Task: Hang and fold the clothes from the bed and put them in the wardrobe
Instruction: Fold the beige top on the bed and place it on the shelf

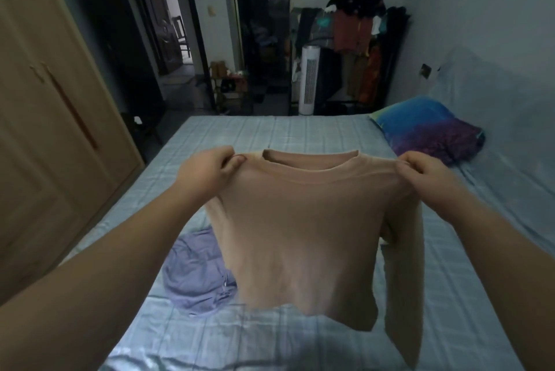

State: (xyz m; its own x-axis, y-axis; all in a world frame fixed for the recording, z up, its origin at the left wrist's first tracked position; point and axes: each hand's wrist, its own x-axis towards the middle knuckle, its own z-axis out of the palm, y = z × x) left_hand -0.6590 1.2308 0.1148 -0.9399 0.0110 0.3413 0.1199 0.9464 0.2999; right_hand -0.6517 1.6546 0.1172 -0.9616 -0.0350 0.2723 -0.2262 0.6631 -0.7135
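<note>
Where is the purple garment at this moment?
In the head view, the purple garment lies crumpled on the bed, left of centre, partly hidden behind the held-up beige top.

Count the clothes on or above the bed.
2. The beige top is held up by the left hand and right hand at its shoulders; a lilac garment lies crumpled on the bed below. The top may hide more.
</note>
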